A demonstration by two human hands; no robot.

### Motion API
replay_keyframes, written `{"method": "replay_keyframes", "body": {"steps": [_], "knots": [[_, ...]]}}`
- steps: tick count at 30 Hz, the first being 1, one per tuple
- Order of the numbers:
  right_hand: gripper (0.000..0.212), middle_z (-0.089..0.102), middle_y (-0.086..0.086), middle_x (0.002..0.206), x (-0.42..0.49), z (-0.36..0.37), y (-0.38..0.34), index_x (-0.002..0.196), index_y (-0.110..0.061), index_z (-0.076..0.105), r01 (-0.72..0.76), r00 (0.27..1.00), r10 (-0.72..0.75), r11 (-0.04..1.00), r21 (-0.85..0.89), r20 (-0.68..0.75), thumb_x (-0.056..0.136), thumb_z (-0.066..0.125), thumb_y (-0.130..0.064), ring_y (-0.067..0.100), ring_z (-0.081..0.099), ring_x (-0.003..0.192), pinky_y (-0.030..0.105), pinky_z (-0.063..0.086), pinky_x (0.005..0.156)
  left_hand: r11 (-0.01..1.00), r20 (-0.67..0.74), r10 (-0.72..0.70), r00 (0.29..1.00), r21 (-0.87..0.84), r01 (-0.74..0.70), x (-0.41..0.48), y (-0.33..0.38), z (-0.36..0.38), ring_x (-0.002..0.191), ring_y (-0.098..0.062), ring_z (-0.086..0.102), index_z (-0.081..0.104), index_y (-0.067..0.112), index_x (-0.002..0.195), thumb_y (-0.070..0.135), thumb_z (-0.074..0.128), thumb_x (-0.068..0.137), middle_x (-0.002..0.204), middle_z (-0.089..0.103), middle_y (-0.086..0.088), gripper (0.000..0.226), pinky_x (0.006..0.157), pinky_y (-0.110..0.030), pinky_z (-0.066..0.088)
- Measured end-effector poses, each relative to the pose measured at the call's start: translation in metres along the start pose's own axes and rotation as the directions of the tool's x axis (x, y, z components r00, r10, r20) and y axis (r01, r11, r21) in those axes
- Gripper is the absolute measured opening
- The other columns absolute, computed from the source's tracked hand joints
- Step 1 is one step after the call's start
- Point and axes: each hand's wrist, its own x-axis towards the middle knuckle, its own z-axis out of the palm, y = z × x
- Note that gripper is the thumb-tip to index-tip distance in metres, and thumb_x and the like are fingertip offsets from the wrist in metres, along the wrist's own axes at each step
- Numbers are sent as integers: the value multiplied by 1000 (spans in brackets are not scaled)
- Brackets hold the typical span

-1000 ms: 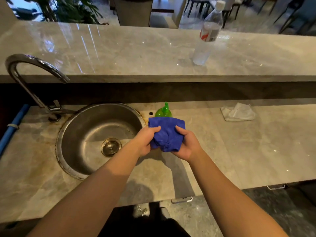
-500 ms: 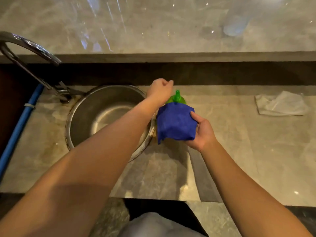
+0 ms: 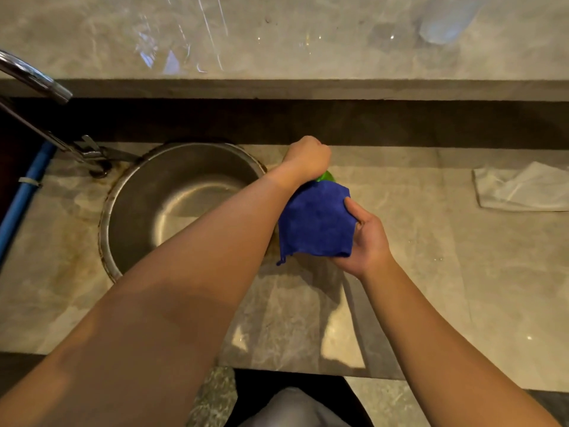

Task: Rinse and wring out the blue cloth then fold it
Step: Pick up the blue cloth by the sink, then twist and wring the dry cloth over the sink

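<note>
**Head view: the blue cloth lies sinkward of the right grip**

The blue cloth [image 3: 317, 220] is held clear of the worktop [image 3: 462, 288], just right of the sink [image 3: 106, 211] rim and toward the worktop's rear edge. It shows as a compact, roughly square panel, already doubled by the look of it. A loose thread dangles from its near-left corner. Its slightly longer axis runs from near to far.

The right hand [image 3: 368, 238] has the grip. Its thumb lies across the top face and its fingers curl under the cloth's right and near-right edge. From that grip the whole cloth spreads left, toward the sink, so the left edge and the near-left corner are the free ones.

The left hand [image 3: 308, 157] sits at the cloth's far edge, clenched into a fist over a green plastic object [image 3: 327, 177]. Its fingers are hidden, so I cannot tell whether it grasps the cloth's far edge, the green object, or nothing.

The cloth's shape suggests folding is under way. If so, the next fold likely turns on the far edge, which the left hand is nearest. The dangling near-left corner would need gathering so it does not trail.

A crumpled white rag [image 3: 523, 189] lies toward the worktop's right edge, well apart. The tap [image 3: 34, 80] arches in at the far-left corner.
</note>
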Motion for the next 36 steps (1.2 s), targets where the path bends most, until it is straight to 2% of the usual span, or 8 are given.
{"method": "replay_keyframes", "body": {"steps": [6,15,17,23,27,30,33,36], "knots": [[48,66,13,132,0,1,1,135,-20,60,2,1000,-2,1000,-15,-8,91,60,-39,35,63,120,53,48,98,999,-2,17,1000,47,-17,-3,0,0,74,-14,53,63,3,113,15,41,98,103,60,-11,29,59,-27,38],[47,63,11,135,-1,3,-4,137,-21,58,4,1000,-4,1000,-1,5,93,57,-37,33,57,127,53,41,108,980,-12,75,997,183,-72,-14,5,-1,104,-32,60,63,-7,113,8,33,101,115,61,-20,35,90,-41,51],[49,61,11,138,-3,3,-3,139,-21,57,3,1000,-3,1000,6,15,93,57,-37,33,55,130,52,39,110,980,-22,67,997,187,-62,-13,3,1,98,-28,60,63,-4,112,9,35,100,113,62,-18,33,81,-39,52],[45,63,10,136,-18,11,-5,134,-19,60,34,999,-33,999,-8,36,91,58,-33,31,62,122,49,46,103,936,32,-161,986,-312,163,-12,-3,-14,73,-13,55,59,7,119,39,38,103,87,58,-5,42,63,-27,40],[42,64,9,135,-32,23,-2,133,-19,60,42,997,-39,999,-32,72,93,57,-33,31,62,121,47,43,107,883,-166,-229,959,-449,134,-46,-38,-27,78,-20,56,59,10,116,43,36,102,90,59,-8,42,75,-38,46],[45,60,10,140,-37,41,6,136,-19,59,52,991,-47,998,-42,127,94,56,-35,34,56,129,48,39,111,623,-63,-386,920,-754,209,-87,-65,-36,84,-23,64,57,7,123,53,35,101,101,65,-12,55,78,-39,51],[43,61,11,139,-37,71,14,131,-18,63,76,983,-61,994,-83,172,95,54,-38,34,58,127,50,42,107,296,335,-170,927,-880,372,-124,-74,-52,108,-28,65,62,9,127,72,28,93,121,68,-12,79,99,-43,48],[43,65,14,132,-36,109,22,122,-13,70,154,979,-128,975,-158,159,97,49,-42,33,64,118,47,47,100,213,312,-17,950,-927,308,-149,-61,-78,111,-32,66,66,10,124,72,32,92,124,68,-16,77,93,-44,52]]}}
